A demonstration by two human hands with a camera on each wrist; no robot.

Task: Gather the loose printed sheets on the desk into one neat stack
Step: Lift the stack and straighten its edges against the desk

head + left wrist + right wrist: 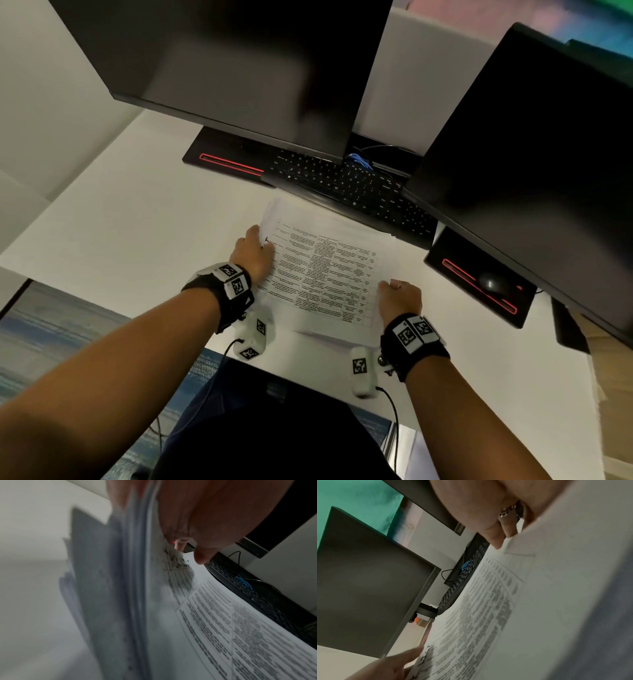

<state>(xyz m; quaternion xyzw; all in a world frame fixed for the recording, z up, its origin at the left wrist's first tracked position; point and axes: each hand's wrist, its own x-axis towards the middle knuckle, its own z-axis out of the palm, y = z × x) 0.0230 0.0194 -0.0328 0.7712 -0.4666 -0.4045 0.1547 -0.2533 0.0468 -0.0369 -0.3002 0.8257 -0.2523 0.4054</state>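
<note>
A pile of printed sheets (325,274) with table text lies on the white desk (120,222), just in front of the keyboard. Its edges are a little offset at the far and near ends. My left hand (263,246) grips the pile's left edge. In the left wrist view the thumb (204,555) lies on the top page (223,615), with the fanned sheet edges running under the palm. My right hand (387,286) holds the pile's right edge near the front corner. The right wrist view has the thumb (496,540) on the top sheet (479,608).
A black keyboard (342,185) lies directly behind the sheets. Two dark monitors (222,61) (531,137) stand over it on red-striped bases. A mouse (493,284) rests on the right base. The desk's front edge (308,370) is close to my wrists.
</note>
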